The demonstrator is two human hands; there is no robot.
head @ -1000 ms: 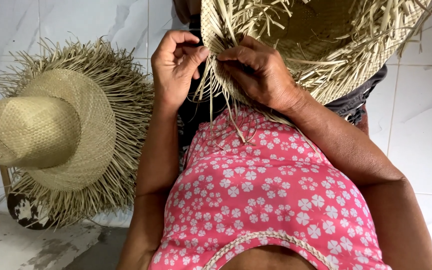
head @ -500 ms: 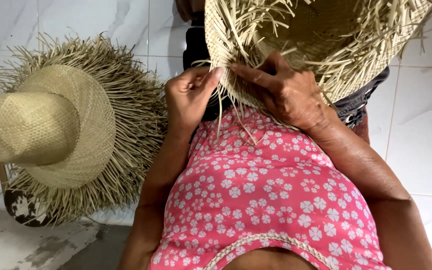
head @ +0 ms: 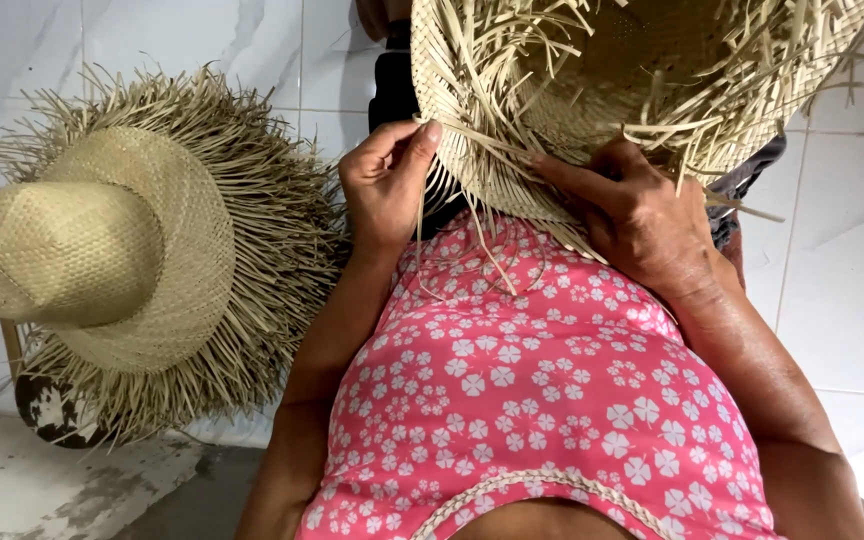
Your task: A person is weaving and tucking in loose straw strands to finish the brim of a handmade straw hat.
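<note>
Plaiting of loose fibre at the brim of an unfinished straw hat (head: 592,90), held up in front of a pink flowered dress (head: 542,400), with frayed ends hanging down toward the lap. Left hand (head: 384,185) closed in a pinch, thumb and forefinger meeting on 1 flat strand (head: 482,135) right at the rim's edge. Right hand (head: 642,215) half open, fingers stretched flat against the brim among the loose ends, forefinger lying along a strand; thumb hidden, so no telling whether anything is gripped there. Judging from this hold, best to draw the pinched strand snug without twisting it, flat face to the weave, and to lay it close against its neighbour so that no gap opens in the edge. Worth pressing the last crossings down with the right fingers while the left pulls, lest the row slacken. Only 1 strand at a time; the stiff dangling ends tangle easily and seem likely to crack if bent sharply, so fold with a gentle curve rather than a crease. Sensible also to turn the brim between the 2 hands little by little, with the working spot in plain sight and not under the overhanging fringe. Off to the left, well apart, a second straw hat (head: 92,250) with a ragged fringe, against white tiles (head: 842,300).
</note>
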